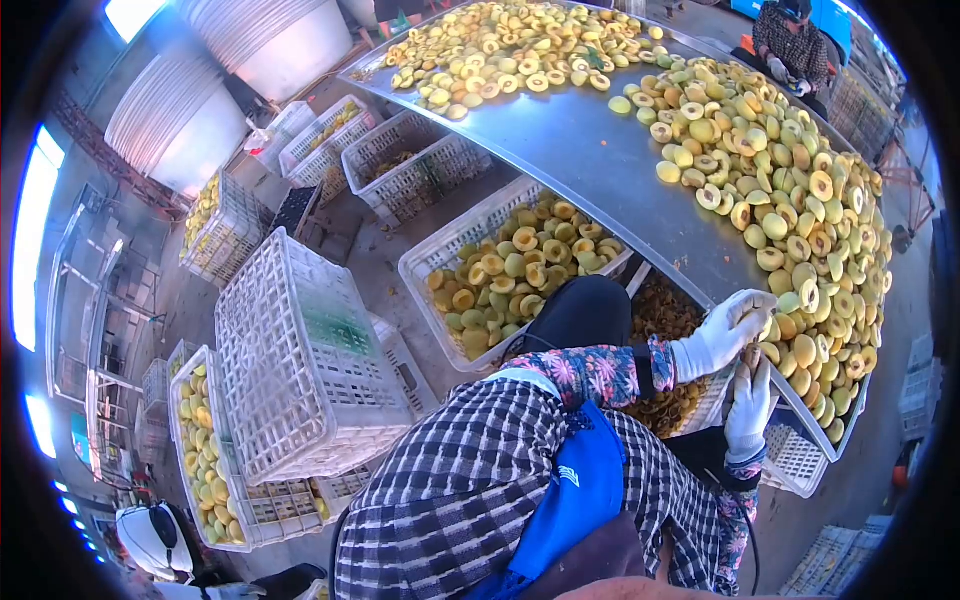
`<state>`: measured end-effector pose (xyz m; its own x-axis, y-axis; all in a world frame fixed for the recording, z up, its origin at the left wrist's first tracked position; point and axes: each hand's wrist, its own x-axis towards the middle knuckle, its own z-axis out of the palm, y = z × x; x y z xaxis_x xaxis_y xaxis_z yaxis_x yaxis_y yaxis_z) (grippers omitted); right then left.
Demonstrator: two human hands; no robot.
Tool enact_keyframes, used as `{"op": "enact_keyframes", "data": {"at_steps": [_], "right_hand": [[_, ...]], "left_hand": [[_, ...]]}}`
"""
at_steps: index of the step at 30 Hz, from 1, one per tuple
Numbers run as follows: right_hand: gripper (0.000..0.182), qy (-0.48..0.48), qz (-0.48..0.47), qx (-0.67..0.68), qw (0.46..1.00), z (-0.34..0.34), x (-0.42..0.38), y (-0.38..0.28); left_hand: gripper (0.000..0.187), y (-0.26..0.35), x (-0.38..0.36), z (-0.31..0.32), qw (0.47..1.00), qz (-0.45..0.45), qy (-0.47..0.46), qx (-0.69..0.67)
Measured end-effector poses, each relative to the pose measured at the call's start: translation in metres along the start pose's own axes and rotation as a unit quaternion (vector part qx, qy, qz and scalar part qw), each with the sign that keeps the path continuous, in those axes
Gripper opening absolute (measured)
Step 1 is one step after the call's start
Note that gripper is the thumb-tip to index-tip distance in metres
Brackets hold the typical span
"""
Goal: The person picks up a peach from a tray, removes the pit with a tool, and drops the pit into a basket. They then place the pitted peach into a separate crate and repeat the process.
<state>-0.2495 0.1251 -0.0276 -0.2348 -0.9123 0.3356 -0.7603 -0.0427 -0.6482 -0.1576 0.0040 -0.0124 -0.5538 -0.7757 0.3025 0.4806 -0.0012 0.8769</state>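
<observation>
My left hand (722,338), in a white glove and floral sleeve, is closed in a pinch above the near edge of a metal table (600,150). My right hand (748,405), also gloved, comes up from below with its fingers bent together. The fingertips of both hands meet around something small and brownish that I cannot make out. Right beside them lies a large heap of halved yellow-green fruit (800,210), apricot-like, some halves showing pits. Under my left forearm sits a crate of brown bits (660,310), perhaps pits.
A white crate of fruit halves (520,255) stands by my knee. Stacked crates (300,360) are on the left, with more crates (415,165) behind. A second fruit heap (520,50) covers the table's far end. Another person (790,50) sits across the table.
</observation>
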Motion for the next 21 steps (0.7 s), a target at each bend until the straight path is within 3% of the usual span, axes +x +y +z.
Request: {"op": "enact_keyframes", "data": {"at_steps": [2, 3, 4, 6, 7, 8, 9, 10, 11, 12, 14, 16, 18, 19, 20, 21], "right_hand": [[0.026, -0.031, -0.089, -0.104, 0.99, 0.005, -0.006, 0.001], [0.025, -0.013, -0.15, -0.086, 0.985, 0.009, -0.004, 0.006], [0.025, -0.015, -0.146, -0.085, 0.985, 0.009, -0.007, 0.005], [0.03, -0.052, 0.034, 0.116, 0.991, 0.004, -0.005, -0.016], [0.034, -0.033, -0.097, 0.0, 0.995, 0.014, -0.009, 0.02], [0.034, -0.034, -0.096, -0.003, 0.995, 0.009, -0.011, 0.016], [0.034, -0.073, 0.087, 0.21, 0.971, 0.003, -0.012, 0.004], [0.034, -0.103, 0.262, 0.408, 0.869, 0.0, -0.014, -0.008], [0.037, -0.089, 0.312, 0.466, 0.823, -0.001, -0.012, -0.023], [0.037, -0.088, 0.317, 0.465, 0.822, -0.003, -0.011, -0.029], [0.038, -0.113, 0.351, 0.631, 0.683, -0.006, -0.011, -0.037], [0.033, -0.086, 0.364, 0.656, 0.656, -0.002, -0.014, -0.038], [0.028, -0.099, 0.38, 0.726, 0.565, -0.003, -0.019, -0.031], [0.023, -0.165, 0.34, 0.779, 0.501, 0.001, -0.02, -0.015], [0.021, -0.196, 0.339, 0.763, 0.514, 0.005, -0.022, -0.007], [0.024, -0.191, 0.358, 0.757, 0.512, 0.004, -0.022, -0.011]], "left_hand": [[0.019, -0.007, -0.001, 0.005, 0.997, -0.013, 0.032, -0.074], [0.018, -0.005, -0.002, -0.002, 0.987, -0.089, 0.016, -0.135], [0.018, -0.003, -0.002, -0.005, 0.986, -0.094, 0.017, -0.136], [0.02, 0.017, -0.001, -0.008, 0.977, -0.21, -0.029, 0.001], [0.021, 0.016, 0.002, -0.01, 0.977, -0.206, -0.049, 0.027], [0.021, 0.009, 0.002, -0.01, 0.977, -0.206, -0.05, 0.024], [0.021, 0.0, 0.004, -0.012, 0.977, -0.203, -0.06, 0.001], [0.021, -0.008, 0.005, -0.013, 0.977, -0.2, -0.071, -0.02], [0.021, -0.008, 0.004, -0.013, 0.979, -0.187, -0.072, -0.034], [0.021, -0.008, 0.002, -0.012, 0.978, -0.192, -0.073, -0.036], [0.023, -0.008, 0.0, -0.009, 0.981, -0.142, -0.044, -0.128], [0.023, -0.002, -0.001, -0.007, 0.972, -0.179, -0.033, -0.149], [0.024, -0.006, -0.004, -0.003, 0.965, -0.216, 0.025, -0.145], [0.023, -0.013, -0.006, -0.005, 0.97, -0.201, 0.021, -0.133], [0.022, -0.004, -0.01, -0.007, 0.996, -0.081, 0.005, 0.036], [0.022, 0.002, -0.01, -0.015, 0.986, -0.029, -0.08, 0.145]]}}
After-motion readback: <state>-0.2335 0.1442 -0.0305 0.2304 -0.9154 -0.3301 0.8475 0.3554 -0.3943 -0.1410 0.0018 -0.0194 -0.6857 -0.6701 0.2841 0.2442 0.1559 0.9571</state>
